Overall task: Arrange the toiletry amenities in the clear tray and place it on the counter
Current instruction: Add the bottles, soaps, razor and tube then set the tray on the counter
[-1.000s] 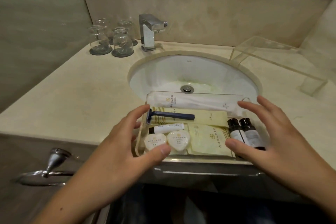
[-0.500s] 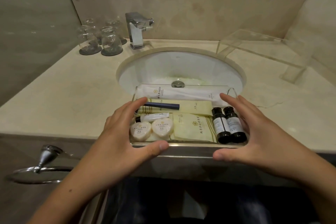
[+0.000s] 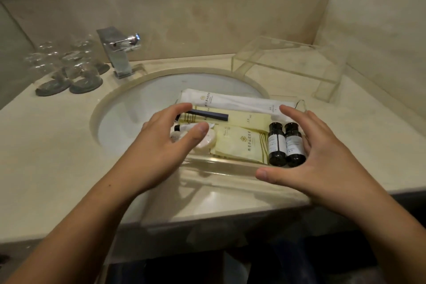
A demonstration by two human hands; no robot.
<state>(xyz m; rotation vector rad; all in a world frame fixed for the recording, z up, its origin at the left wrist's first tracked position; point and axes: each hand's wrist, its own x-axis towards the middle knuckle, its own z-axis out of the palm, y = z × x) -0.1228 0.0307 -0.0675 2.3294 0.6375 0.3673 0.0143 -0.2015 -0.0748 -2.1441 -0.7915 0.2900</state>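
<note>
The clear tray (image 3: 230, 166) hangs over the front right part of the sink, held at both ends. My left hand (image 3: 159, 147) grips its left end, thumb over the round soaps (image 3: 209, 142) and a small white tube (image 3: 184, 127). My right hand (image 3: 322, 157) grips the right end, fingers on the far rim and thumb on the near rim. Inside lie a long white packet (image 3: 230, 101), a dark blue razor (image 3: 207, 115), yellow sachets (image 3: 239, 143) and two dark bottles (image 3: 277, 145) side by side at the right.
The white sink (image 3: 138, 110) is set in the beige counter (image 3: 46, 145). A chrome faucet (image 3: 117, 53) and upturned glasses on coasters (image 3: 69, 71) stand at the back left. A clear acrylic riser (image 3: 288, 62) stands at the back right. A wall bounds the right side.
Both hands have closed onto the tray's ends. The tray has left the counter's front edge and moved away from me and to the right, over the sink's rim.
</note>
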